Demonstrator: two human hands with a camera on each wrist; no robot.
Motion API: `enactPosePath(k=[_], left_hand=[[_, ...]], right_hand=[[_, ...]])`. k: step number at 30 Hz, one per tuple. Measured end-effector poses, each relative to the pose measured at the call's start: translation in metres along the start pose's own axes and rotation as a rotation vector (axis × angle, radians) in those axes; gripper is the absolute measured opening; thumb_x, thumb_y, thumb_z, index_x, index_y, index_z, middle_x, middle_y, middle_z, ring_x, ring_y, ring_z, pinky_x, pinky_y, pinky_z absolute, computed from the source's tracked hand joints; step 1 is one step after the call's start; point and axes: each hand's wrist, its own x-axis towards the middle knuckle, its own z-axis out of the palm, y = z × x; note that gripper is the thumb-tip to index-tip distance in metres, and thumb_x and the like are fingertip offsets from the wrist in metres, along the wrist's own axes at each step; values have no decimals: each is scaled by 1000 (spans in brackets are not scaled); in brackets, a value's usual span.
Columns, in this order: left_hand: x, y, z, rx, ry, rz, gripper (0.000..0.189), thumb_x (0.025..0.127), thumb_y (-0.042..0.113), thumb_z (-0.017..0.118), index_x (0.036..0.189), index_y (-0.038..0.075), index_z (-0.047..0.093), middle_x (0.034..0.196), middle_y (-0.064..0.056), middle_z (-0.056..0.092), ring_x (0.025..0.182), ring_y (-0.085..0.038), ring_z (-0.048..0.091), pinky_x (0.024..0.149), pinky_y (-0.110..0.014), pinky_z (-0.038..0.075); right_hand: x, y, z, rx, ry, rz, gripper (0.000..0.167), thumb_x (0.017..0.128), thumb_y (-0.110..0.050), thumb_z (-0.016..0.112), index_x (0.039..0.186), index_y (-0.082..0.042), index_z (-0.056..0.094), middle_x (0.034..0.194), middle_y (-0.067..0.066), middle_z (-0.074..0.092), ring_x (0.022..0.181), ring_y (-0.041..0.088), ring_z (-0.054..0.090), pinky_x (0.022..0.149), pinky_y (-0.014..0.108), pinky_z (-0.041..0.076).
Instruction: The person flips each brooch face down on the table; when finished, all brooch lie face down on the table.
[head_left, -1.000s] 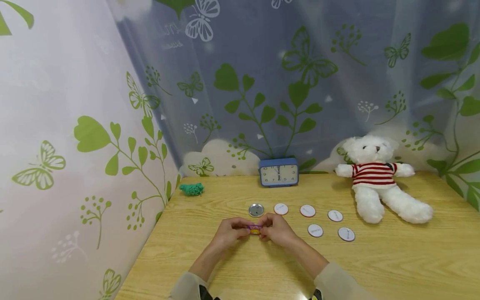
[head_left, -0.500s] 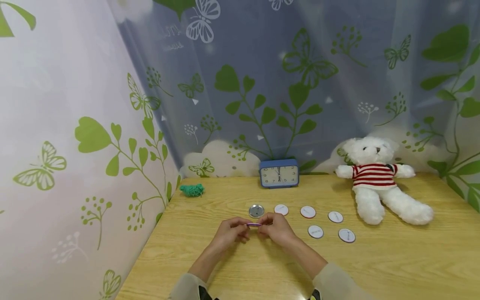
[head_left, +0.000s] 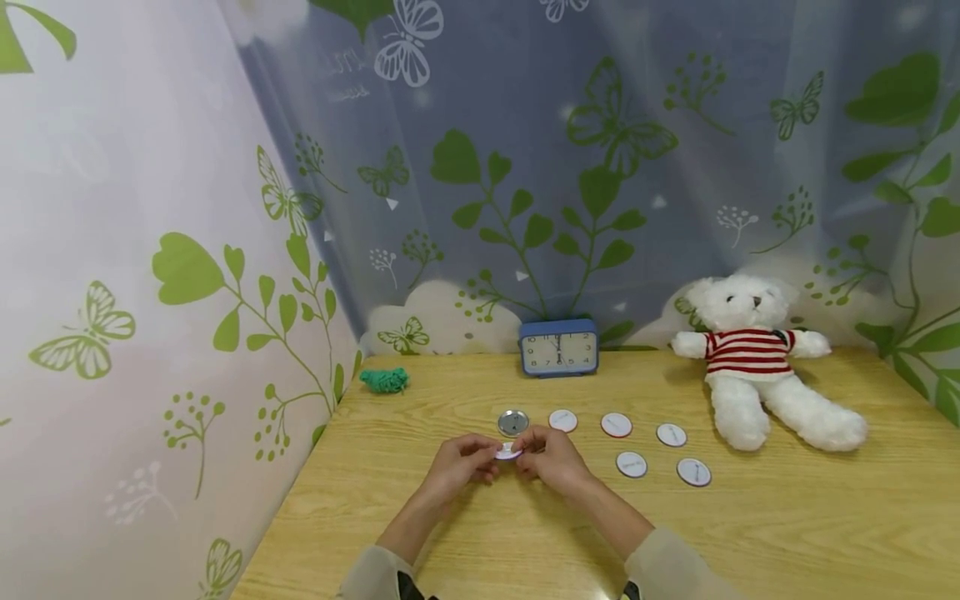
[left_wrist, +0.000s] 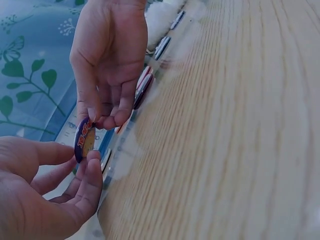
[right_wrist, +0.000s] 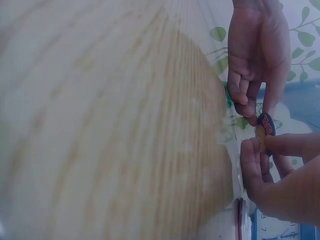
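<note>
Between both hands is a round pin badge, held just off the table with its whitish back tilted up in the head view. Its dark purple and yellow printed face, with orange-red lettering, shows in the left wrist view. My left hand pinches one edge of the badge between thumb and fingers. At the opposite edge, my right hand pinches it the same way. Just beyond the fingers lies a round silver badge, metal side up. To its right, several white-backed badges, among them a red-rimmed badge, lie in two loose rows.
A blue clock stands at the back of the wooden table. On the right sits a white teddy bear in a striped shirt. Some green bundled yarn lies at the back left. Patterned curtains hang behind and leftward.
The badge has been tipped over in the fingers: its purple and yellow face showed first, then its thin edge, and now its whitish back. Both hands have stayed in nearly the same place.
</note>
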Motion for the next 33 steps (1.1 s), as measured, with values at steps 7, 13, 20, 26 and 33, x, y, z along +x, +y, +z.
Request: enactPosePath(k=[7,13,20,26,33], left_hand=[[1,-4,-1,-12,4,-2,32,100,-2,63,128,-15,61,92,-11,71,78,-14,69,71,-25,62],[1,-5,-2,-13,19,3,31,98,-5,64,127,-14,62,93,-11,72,78,-12,70,71,-24,62],[3,-6,-1,-8,39,5,30,96,-6,65,125,-12,64,92,-10,70,76,-12,69,70,-23,61],[1,-4,0,18,55,11,30,96,-7,65,125,-13,63,94,-14,69,75,-14,69,69,-25,61],[3,-5,0,63,71,15,28,94,-9,66,122,-13,65,93,-16,68,74,-15,69,68,-29,63]], right_hand=[[0,0,1,-16,16,8,18,80,19,67,96,10,68,88,16,64,77,14,59,68,29,60],[0,3,1,22,19,7,19,79,18,64,98,13,65,90,18,66,74,16,62,67,29,60],[2,7,2,55,30,16,16,82,17,61,98,14,62,87,18,64,69,16,63,66,29,61],[2,6,3,72,31,18,12,88,15,61,100,18,64,88,19,67,69,16,65,64,27,61],[1,4,3,-12,82,44,16,84,9,64,98,13,71,87,14,71,70,15,66,67,27,58]])
